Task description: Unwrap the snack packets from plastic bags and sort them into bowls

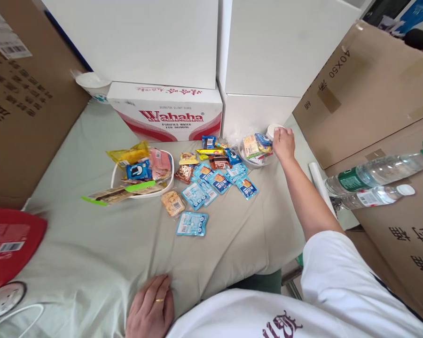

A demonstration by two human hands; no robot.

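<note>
My right hand (284, 143) reaches out at the far right, its fingers closed on the edge of a white round cup-like thing (273, 130), mostly hidden behind other packets and the hand. Right beside it is a clear plastic bowl (255, 162) with snack packets (251, 144) in it. My left hand (151, 307) lies on the cloth near the front edge, back up, empty, a ring on one finger. Between the bowl and a white basket (172, 176) are spread several light blue sachets (219, 181), wrapped sweets (213, 152) and a wrapped biscuit (172, 203).
A Wahaha water carton (172, 115) stands behind the snacks, with white boxes (261, 47) around it. Brown cardboard (370, 89) walls both sides. Two water bottles (377, 176) lean at the right. A red object (12, 244) and a white cable (31, 307) lie at the left.
</note>
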